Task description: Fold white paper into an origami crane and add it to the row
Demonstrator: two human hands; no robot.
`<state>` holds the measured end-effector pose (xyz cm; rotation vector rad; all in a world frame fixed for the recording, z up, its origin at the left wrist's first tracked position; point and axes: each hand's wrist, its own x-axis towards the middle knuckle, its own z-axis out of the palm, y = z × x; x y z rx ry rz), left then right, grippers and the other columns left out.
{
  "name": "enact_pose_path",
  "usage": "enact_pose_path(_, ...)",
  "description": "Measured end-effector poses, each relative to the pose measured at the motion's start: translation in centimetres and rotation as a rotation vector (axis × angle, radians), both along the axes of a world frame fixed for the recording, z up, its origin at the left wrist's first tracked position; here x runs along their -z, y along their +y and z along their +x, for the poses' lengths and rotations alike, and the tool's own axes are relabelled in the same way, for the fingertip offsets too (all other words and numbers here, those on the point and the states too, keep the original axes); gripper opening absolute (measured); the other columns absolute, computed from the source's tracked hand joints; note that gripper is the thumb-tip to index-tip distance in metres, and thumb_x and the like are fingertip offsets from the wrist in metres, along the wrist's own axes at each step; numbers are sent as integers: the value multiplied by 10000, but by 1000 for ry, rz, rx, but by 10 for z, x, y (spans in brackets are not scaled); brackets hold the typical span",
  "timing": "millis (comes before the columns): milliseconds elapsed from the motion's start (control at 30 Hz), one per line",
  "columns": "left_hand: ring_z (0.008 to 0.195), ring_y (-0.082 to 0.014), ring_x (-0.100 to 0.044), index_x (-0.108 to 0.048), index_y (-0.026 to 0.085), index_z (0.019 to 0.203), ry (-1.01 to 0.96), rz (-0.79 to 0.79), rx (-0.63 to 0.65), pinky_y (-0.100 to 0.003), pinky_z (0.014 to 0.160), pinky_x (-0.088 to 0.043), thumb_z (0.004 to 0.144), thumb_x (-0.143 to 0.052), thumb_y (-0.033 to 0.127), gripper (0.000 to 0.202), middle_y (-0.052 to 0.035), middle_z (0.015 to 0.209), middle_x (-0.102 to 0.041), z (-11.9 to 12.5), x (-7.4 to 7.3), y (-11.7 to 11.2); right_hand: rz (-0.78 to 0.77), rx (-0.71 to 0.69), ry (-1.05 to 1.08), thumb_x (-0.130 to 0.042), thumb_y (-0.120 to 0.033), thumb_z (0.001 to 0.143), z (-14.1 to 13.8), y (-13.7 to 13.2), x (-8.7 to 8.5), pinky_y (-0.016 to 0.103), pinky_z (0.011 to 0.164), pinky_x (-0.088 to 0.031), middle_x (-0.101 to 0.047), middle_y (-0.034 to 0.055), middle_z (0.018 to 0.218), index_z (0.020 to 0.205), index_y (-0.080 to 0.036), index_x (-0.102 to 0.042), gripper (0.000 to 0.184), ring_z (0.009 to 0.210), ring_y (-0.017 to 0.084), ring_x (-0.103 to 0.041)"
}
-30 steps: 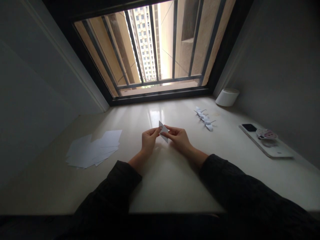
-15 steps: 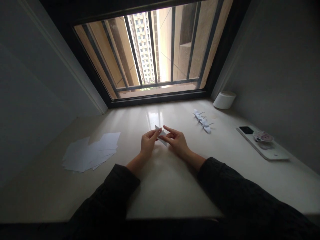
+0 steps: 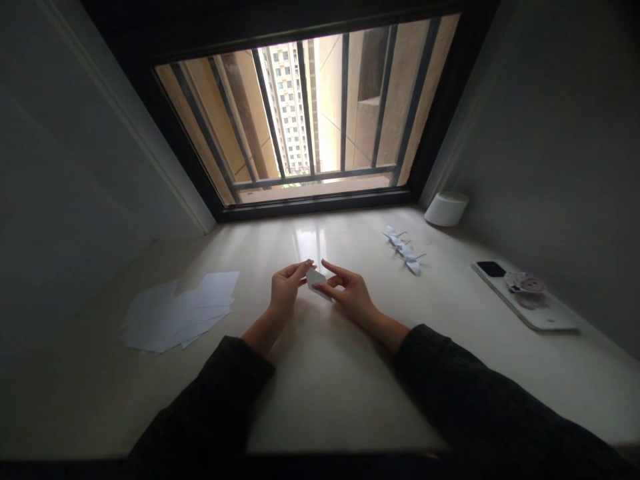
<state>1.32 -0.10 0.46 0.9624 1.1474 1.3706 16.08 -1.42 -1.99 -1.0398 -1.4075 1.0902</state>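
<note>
Over the middle of a pale sill-like table I hold a small folded white paper between both hands. My left hand pinches its upper left corner with thumb and forefinger. My right hand pinches its right side, its other fingers stretched forward. The paper hangs a little above the surface, tilted. Both arms wear dark sleeves.
A loose fan of white paper sheets lies at the left. Several folded paper cranes sit at the back right, a white round container in the corner, and a white phone with a sticker at the right. A barred window is ahead.
The folded paper has tipped from standing upright to lying flatter between my fingers. Both hands have shifted slightly left and down in view, partly from head motion.
</note>
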Motion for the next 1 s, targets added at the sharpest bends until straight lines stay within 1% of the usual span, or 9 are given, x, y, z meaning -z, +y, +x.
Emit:
enact_pose_path(167, 781, -171, -641, -729, 155, 790, -62, -53, -2, -293, 734, -481, 627, -761, 444, 333, -92, 875, -710, -1, -1, 0, 5, 13, -30, -756, -478, 635, 1, 1, 1, 344, 720, -496, -711, 29, 715, 1235, -191, -589, 686, 665, 190, -642)
enact_pose_path(333, 846, -195, -650, -727, 157, 808, -146, -108, 13, -307, 783, -479, 630, -761, 451, 345, -99, 899, -708, -1, 2, 0, 49, 26, -103, -739, -487, 658, 4, -2, -3, 339, 694, -497, -720, 30, 737, 1135, -232, -649, 548, 668, 202, -655)
enact_pose_path(433, 894, -214, -651, -726, 147, 840, -129, -45, 16, -331, 819, -481, 669, -723, 482, 377, -114, 918, -709, 1, 3, -1, 97, 62, -149, -716, -480, 694, 6, -5, -8, 332, 690, -491, -721, 27, 732, 1005, -238, -691, 395, 675, 202, -660)
enact_pose_path(500, 973, -229, -636, -718, 160, 937, -86, 46, 19, -347, 850, -477, 695, -700, 489, 409, -121, 1005, -700, 2, 3, -2, 141, 107, -173, -688, -478, 726, 7, -6, -11, 324, 686, -485, -717, 33, 727, 870, -224, -705, 292, 686, 200, -657)
enact_pose_path(600, 1043, -244, -611, -689, 189, 1056, 22, 118, 48, -358, 863, -472, 682, -718, 468, 467, -121, 1119, -672, 4, 5, -5, 218, 228, -214, -641, -455, 778, 9, -5, -13, 318, 674, -472, -706, 38, 740, 769, -215, -688, 245, 693, 187, -636)
enact_pose_path(700, 1017, -251, -621, -715, 173, 997, 167, 109, 125, -354, 851, -472, 669, -732, 452, 431, -122, 1057, -695, 7, 9, -7, 330, 351, -284, -616, -359, 809, 12, -1, -12, 327, 695, -464, -677, 39, 777, 807, -220, -680, 153, 734, 185, -603)
enact_pose_path(800, 973, -247, -635, -734, 162, 914, 236, 115, 229, -347, 820, -483, 712, -681, 483, 382, -106, 954, -717, 9, 12, -9, 441, 381, -367, -604, -253, 803, 14, 2, -9, 352, 763, -472, -628, 55, 876, 874, -233, -687, 111, 857, 208, -569)
enact_pose_path(867, 959, -241, -635, -732, 157, 889, 224, 136, 243, -341, 804, -491, 735, -649, 503, 387, -94, 928, -715, 10, 12, -8, 497, 346, -392, -589, -213, 806, 14, 3, -5, 369, 790, -479, -588, 62, 936, 942, -253, -692, 176, 891, 210, -550)
enact_pose_path(1000, 936, -218, -633, -718, 156, 938, 162, 148, 195, -329, 802, -499, 749, -638, 499, 400, -82, 969, -704, 7, 11, -6, 573, 176, -371, -626, -224, 806, 11, 4, 0, 362, 766, -506, -527, 60, 1018, 1129, -294, -643, 331, 848, 181, -542)
